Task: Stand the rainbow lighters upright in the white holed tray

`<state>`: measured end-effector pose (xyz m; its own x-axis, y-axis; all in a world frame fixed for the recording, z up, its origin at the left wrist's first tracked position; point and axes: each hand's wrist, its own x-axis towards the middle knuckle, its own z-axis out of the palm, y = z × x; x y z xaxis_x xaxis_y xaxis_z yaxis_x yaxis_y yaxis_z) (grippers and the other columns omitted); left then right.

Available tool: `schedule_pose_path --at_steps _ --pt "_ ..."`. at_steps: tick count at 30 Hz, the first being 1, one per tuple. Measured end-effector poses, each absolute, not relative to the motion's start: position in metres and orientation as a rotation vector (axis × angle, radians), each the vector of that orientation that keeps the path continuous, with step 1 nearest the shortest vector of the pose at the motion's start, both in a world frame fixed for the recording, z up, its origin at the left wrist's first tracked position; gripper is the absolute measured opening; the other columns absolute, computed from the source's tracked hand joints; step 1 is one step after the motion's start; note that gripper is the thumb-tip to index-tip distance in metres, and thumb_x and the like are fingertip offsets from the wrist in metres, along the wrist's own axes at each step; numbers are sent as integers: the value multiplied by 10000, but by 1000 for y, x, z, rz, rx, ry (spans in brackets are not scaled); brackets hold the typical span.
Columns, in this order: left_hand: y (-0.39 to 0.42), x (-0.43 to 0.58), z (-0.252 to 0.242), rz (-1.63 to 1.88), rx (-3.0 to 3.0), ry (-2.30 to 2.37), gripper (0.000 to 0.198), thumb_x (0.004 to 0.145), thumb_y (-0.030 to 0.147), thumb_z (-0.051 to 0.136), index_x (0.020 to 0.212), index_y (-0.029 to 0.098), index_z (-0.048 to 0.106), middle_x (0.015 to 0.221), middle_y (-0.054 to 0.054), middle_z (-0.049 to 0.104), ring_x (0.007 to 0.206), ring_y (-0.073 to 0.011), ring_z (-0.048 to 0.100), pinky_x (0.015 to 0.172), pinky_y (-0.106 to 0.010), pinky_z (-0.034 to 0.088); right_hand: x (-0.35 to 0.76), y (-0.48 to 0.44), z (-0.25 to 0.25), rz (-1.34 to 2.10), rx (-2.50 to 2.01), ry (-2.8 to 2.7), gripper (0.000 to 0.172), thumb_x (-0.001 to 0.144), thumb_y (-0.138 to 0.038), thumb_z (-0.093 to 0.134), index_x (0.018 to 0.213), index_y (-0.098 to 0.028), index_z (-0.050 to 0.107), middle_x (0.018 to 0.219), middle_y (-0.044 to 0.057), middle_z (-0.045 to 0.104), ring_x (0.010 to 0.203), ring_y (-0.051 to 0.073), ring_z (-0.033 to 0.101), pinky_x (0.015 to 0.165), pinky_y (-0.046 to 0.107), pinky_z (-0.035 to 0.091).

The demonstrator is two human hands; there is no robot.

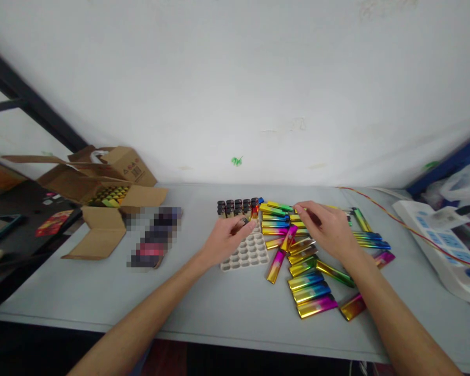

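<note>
My left hand is closed on a lighter and holds it over the white honeycomb tray, just in front of the row of lighters standing in the tray's far cells. My right hand rests on the heap of shiny rainbow-coloured lighters that lie on the table to the right of the tray. Its fingers curl down onto the lighters at the far side of the heap; whether they grip one I cannot make out.
An open cardboard box with more coloured lighters stands at the back left, with a blurred object beside it. A white device and an orange cable lie at the right. The grey table ends near me; a wall is behind.
</note>
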<state>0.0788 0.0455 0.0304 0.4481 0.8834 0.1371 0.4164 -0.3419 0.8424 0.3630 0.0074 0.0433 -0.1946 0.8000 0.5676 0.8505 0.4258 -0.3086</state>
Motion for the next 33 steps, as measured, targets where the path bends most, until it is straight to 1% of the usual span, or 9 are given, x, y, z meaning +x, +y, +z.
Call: schedule_pose_path --at_steps 10,14,18,22,25,27,30,31,33 --pt "41 81 30 765 1878 1180 417 935 471 446 621 219 336 585 51 321 561 -111 307 555 -277 212 364 8 44 -80 -1414 -2007 251 1080 -341 499 1051 -206 708 829 35 754 662 178 673 663 288 466" --pt "42 81 27 740 1921 1213 433 939 478 447 613 220 328 579 54 310 564 -112 304 560 -280 217 365 8 47 -100 -1432 -1982 252 1076 -343 505 1029 -200 707 771 24 735 634 176 664 643 289 453" --pt "43 81 28 737 2003 1183 483 979 530 468 637 214 337 585 62 326 572 -108 308 562 -279 224 366 8 48 -89 -1441 -1983 268 1079 -354 491 1021 -202 704 790 33 741 655 188 677 651 297 452" --pt "41 80 38 740 2041 1138 435 1000 545 519 743 212 408 606 80 353 575 -104 343 564 -259 255 369 9 44 -57 -1454 -1998 267 1080 -358 483 1037 -208 699 783 28 730 659 195 672 658 303 443" --pt "40 78 46 779 2012 1097 313 995 507 576 925 223 462 623 106 317 548 -97 332 549 -238 266 369 10 44 -31 -1453 -1995 259 1083 -349 480 1045 -210 696 828 36 747 693 198 687 685 303 446" --pt "41 74 51 829 1946 1068 295 993 495 600 1003 238 455 638 116 322 508 -86 336 522 -224 274 368 10 45 -12 -1459 -1992 264 1088 -345 470 1049 -212 694 868 45 762 727 205 703 701 306 446" --pt "46 70 62 908 1826 977 286 1013 500 577 986 240 462 651 105 422 471 -84 432 494 -222 348 367 10 47 18 -1464 -2014 280 1096 -351 453 1051 -216 694 879 53 768 753 216 712 701 311 435" --pt "48 69 68 926 1835 942 283 1025 500 554 971 229 495 679 79 490 500 -94 492 512 -232 399 366 10 47 22 -1465 -2020 286 1098 -356 449 1055 -216 694 872 54 766 750 218 710 697 312 430" --pt "53 71 82 967 1972 911 322 1030 490 543 914 196 604 798 -5 612 649 -129 602 607 -266 491 366 10 48 26 -1465 -2019 295 1100 -363 442 1068 -213 695 865 57 762 750 221 706 691 313 422"
